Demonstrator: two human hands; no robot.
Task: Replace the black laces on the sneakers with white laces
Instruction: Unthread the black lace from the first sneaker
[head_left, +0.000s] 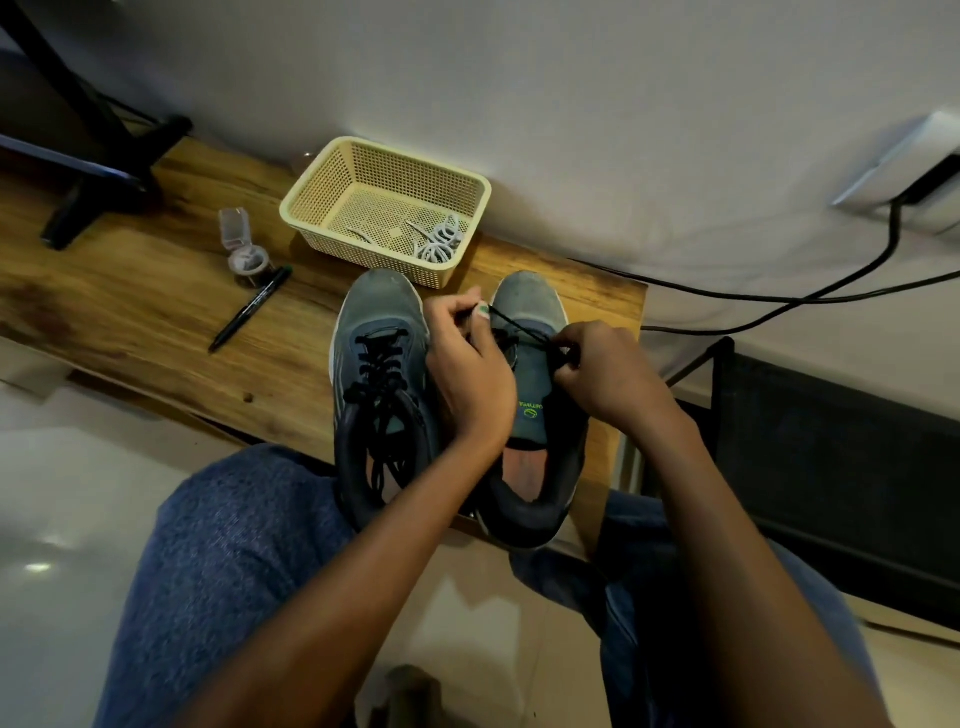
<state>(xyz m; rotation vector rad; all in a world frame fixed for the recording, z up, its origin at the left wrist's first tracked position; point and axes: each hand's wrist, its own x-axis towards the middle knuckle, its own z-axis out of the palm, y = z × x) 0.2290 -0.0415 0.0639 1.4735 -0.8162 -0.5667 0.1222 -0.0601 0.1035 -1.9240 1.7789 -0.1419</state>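
Two grey sneakers stand side by side on the wooden table (130, 301), toes toward the wall. The left sneaker (376, 332) is laced with black laces (378, 374). Over the right sneaker (530, 301) my left hand (467, 364) pinches one end of a black lace (514, 323) near the toe. My right hand (608, 374) pinches the same lace at the eyelets, so the strand runs taut between both hands. White laces (439, 240) lie coiled in the cream basket (322, 192) behind the shoes.
A black marker (249, 307) and a small clear jar with open lid (244, 254) lie left of the shoes. A black stand (98, 150) sits at the far left. Black cables (779, 299) run along the wall at right. My knees are under the table edge.
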